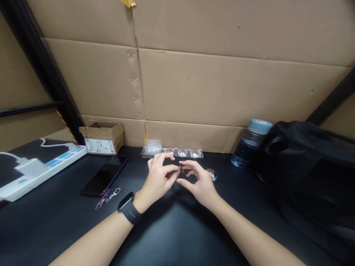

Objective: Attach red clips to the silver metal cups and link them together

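Observation:
My left hand (163, 171), with a black watch on its wrist, pinches a thin flat piece (180, 171) between thumb and forefinger. The piece stands on edge with a small red spot beside it, and its kind is not clear from this angle. From the other side, my right hand (200, 181) holds the piece's upper and lower edges between fingers and thumb. Something red shows under my left fingers, mostly hidden. Just right of my right hand lies a shiny silver dome-shaped disc (212, 174). Behind the hands are several similar discs in clear wrappers (182, 152).
Clear plastic bags (152, 147) lie by the cardboard wall. On the left are a phone (105, 176), a keychain (108, 197), a small cardboard box (102, 136) and a white power strip (59, 167). A water bottle (251, 143) and black bag (310, 177) stand right.

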